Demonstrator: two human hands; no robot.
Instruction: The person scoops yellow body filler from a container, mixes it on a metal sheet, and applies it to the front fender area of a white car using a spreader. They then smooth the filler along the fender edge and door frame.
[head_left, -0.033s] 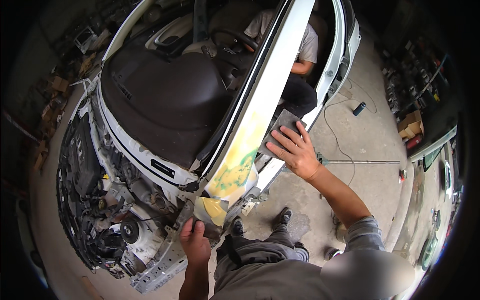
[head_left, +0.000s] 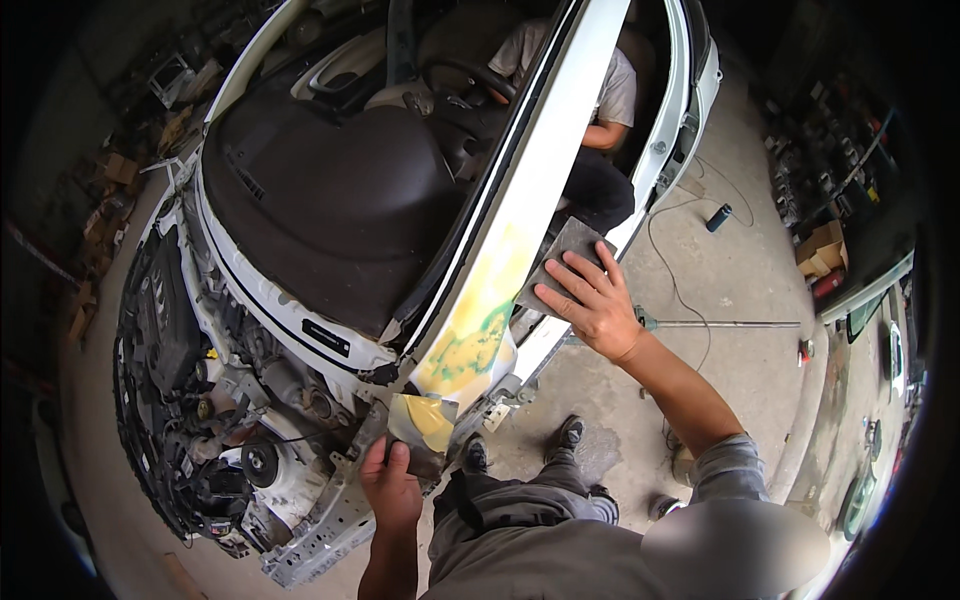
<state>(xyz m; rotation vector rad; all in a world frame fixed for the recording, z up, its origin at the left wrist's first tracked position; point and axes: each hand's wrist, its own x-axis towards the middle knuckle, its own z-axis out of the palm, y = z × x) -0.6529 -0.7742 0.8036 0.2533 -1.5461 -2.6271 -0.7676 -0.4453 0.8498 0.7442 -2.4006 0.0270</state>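
My right hand (head_left: 598,310) grips a dark grey flat sheet (head_left: 565,248), fingers laid across it, beside the car's white windshield pillar (head_left: 560,110). The pillar's lower part has a yellow patch (head_left: 450,350) mottled with green. At the pillar's foot, my left hand (head_left: 390,485) holds another dark grey sheet (head_left: 425,460) between thumb and fingers, right below a loose-looking yellow and grey piece (head_left: 420,420); whether these two are one piece I cannot tell.
A co-worker (head_left: 610,90) sits inside the car behind the pillar. The engine bay (head_left: 170,360) is exposed at left. On the floor lie a cable (head_left: 680,300), a dark cylinder (head_left: 718,217) and a long metal bar (head_left: 740,324). Boxes (head_left: 820,250) and parts line both sides.
My right hand and its grey sheet have shifted very slightly to the right. Nothing else has visibly moved.
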